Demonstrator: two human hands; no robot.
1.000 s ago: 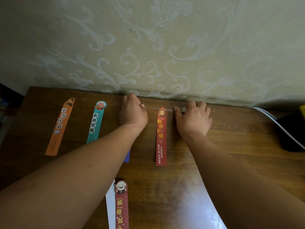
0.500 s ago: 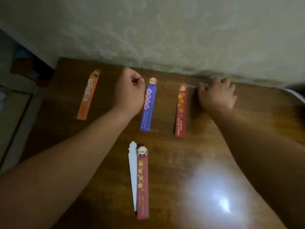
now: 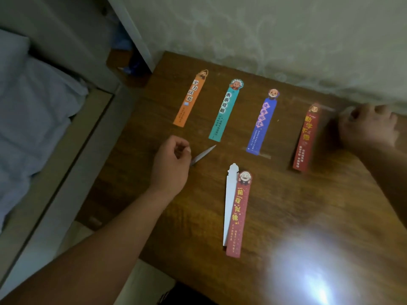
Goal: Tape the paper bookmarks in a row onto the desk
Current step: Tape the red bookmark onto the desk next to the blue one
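Left hand (image 3: 170, 166), right hand (image 3: 370, 126) curled, orange bookmark (image 3: 190, 99) 全力以赴, teal bookmark (image 3: 225, 111) 未来可期

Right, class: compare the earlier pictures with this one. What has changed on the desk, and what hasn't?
The left hand drew back from the wall towards the front left of the desk, uncovering the teal bookmark and blue bookmark; a pale strip now shows at its fingers. The right hand stayed by the red bookmark. No bookmark moved.

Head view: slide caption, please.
Four bookmarks in a row on the desk, two spare; left hand holds a pale strip.
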